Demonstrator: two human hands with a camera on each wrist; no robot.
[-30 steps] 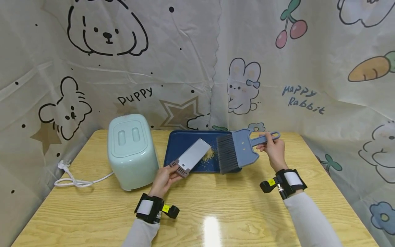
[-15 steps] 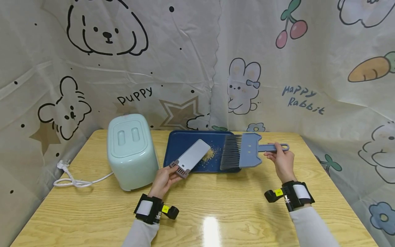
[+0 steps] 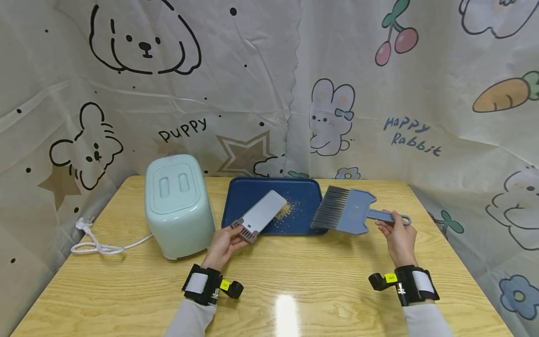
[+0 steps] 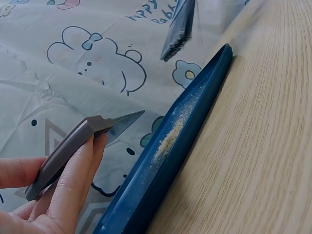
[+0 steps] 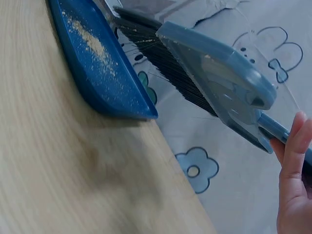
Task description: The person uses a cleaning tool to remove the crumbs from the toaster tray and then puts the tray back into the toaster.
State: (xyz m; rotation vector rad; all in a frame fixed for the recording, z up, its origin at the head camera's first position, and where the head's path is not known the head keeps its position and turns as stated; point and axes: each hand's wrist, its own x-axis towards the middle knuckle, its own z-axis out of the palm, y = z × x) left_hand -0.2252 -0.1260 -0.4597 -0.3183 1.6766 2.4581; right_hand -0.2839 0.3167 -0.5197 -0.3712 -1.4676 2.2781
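My left hand (image 3: 223, 245) pinches the slotted brown-grey end of a toaster crumb tray (image 3: 265, 211), a flat silvery plate. It slants over a dark blue tray (image 3: 240, 194), where a small heap of tan crumbs (image 3: 287, 210) lies. In the left wrist view the thumb and fingers (image 4: 73, 185) take the crumb tray's end from both sides. My right hand (image 3: 400, 241) grips the handle of a blue hand brush (image 3: 357, 210) with dark bristles (image 5: 161, 61). The brush is raised off the table at the blue tray's right end, bristles pointing left.
A mint-green toaster (image 3: 183, 220) with its lid on stands left of the blue tray. Its white cord (image 3: 107, 249) and plug lie farther left. Printed cloth (image 3: 261, 70) hangs behind and beside the wooden table (image 3: 252, 290).
My right hand has drawn the hand brush rightward and toward me, from over the blue tray to its right end. My left hand and the crumb tray have stayed almost still.
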